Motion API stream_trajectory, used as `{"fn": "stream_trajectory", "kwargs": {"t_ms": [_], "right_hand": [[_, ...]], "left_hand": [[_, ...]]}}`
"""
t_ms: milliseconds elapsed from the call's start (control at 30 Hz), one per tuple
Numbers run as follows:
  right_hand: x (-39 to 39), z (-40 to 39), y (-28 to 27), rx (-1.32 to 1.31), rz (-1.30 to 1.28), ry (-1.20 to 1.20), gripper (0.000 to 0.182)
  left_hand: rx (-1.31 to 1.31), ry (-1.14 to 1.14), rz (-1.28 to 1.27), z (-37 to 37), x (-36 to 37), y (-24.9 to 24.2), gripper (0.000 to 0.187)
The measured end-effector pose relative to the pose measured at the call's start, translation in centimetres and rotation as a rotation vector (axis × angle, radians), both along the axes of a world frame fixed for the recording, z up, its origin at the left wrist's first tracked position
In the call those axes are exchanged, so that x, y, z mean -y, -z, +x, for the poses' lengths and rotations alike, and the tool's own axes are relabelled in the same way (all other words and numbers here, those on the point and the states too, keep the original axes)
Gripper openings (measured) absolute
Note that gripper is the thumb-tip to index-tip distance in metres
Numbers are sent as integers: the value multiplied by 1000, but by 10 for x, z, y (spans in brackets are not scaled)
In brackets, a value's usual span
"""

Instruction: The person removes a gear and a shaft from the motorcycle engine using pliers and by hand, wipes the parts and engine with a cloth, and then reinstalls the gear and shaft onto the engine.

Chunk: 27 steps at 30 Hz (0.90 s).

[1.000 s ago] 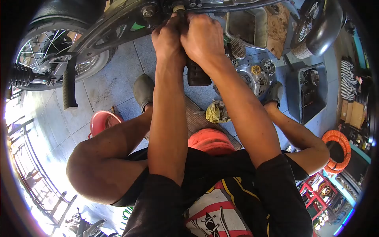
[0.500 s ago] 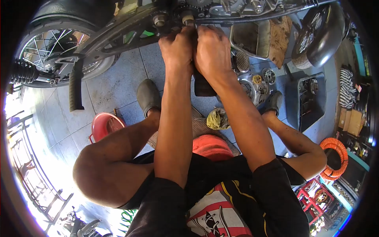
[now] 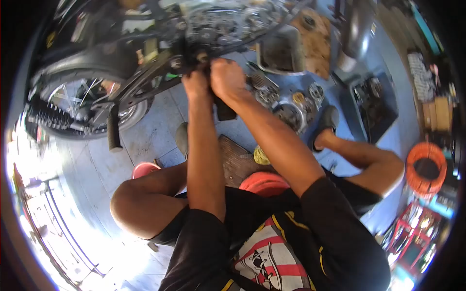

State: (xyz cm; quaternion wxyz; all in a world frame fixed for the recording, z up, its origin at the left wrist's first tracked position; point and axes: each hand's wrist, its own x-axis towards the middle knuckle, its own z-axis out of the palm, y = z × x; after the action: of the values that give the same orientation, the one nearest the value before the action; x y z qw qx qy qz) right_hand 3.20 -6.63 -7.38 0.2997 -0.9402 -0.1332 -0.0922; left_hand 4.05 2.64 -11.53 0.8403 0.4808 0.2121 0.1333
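Observation:
Both my hands are raised to the lower frame of a motorcycle [image 3: 145, 72], close below a bolt end [image 3: 202, 57]. My left hand [image 3: 196, 84] is closed, knuckles up, with its fingertips hidden against the dark metal. Right beside it, my right hand [image 3: 228, 77] is curled into a fist-like grip, slightly blurred. A black block-like piece [image 3: 226, 110] shows below, between my wrists. What my fingers hold I cannot tell. Left of my hands, a ribbed black footpeg [image 3: 113, 131] points down.
An oily metal tray [image 3: 280, 51] sits by stained cardboard [image 3: 313, 43]. Engine parts [image 3: 296, 109] lie on the tiles near my foot, with a dark bin [image 3: 374, 106] farther right. A yellow cloth [image 3: 261, 155], a red stool [image 3: 264, 184] and a pink basin [image 3: 145, 169] are close to my legs.
The view has tilted and shifted, so the motorcycle and my hands sit lower and further left in it. My hands remain closed at the same place beneath the frame.

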Motion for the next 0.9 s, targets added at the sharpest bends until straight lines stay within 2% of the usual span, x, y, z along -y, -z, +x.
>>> {"fn": "stream_trajectory", "kwargs": {"t_ms": [33,67,100,133,167,233,300,367,433,500,567,600,633,667,700,733,767,833,900], "right_hand": [[5,0,0,-35,-7,-43,16],[9,4,10,118,21,-86,21],[19,4,22,271,41,-134,27],[39,-4,7,191,67,-153,31],[60,-8,-23,112,98,-182,36],[119,-30,-63,57,82,-102,39],[194,-31,-57,8,75,-172,33],[269,-51,-65,-334,-57,-222,23],[327,-69,-39,-699,-241,-48,27],[364,-96,18,-635,-421,-110,33],[350,-130,63,-765,-462,-299,35],[316,-140,62,-1084,-361,-271,17],[303,-161,115,-1146,-280,-362,12],[277,-181,139,-1138,-434,-427,13],[253,-197,144,-992,-474,-513,17],[231,-211,147,-845,-510,-594,22],[213,-221,157,-861,-433,-613,28],[192,-234,175,-867,-352,-636,35],[180,-241,185,-110,-489,-493,40]], "left_hand": [[43,13,15,2,-2,3,37],[-40,-14,-8,-12,11,-31,40],[118,133,179,-8,-1,-10,37],[38,72,-97,-5,2,-14,36],[-51,19,125,-13,12,-34,38],[29,86,44,-9,11,-22,39],[21,148,16,-6,-1,-8,41],[29,227,-25,2,-13,8,46],[134,332,-208,7,-22,24,54],[49,261,-247,5,-13,20,51],[-83,147,160,2,-9,12,47],[-89,139,182,-6,-4,1,47],[-108,85,199,-18,7,-15,41],[-123,34,210,-23,13,-23,34],[-127,30,221,-22,4,-15,34],[-92,182,175,-21,-11,-1,33],[-58,335,128,-22,-21,7,32],[1,326,185,-33,-13,-4,27],[65,321,238,-42,-3,-12,23]]}}
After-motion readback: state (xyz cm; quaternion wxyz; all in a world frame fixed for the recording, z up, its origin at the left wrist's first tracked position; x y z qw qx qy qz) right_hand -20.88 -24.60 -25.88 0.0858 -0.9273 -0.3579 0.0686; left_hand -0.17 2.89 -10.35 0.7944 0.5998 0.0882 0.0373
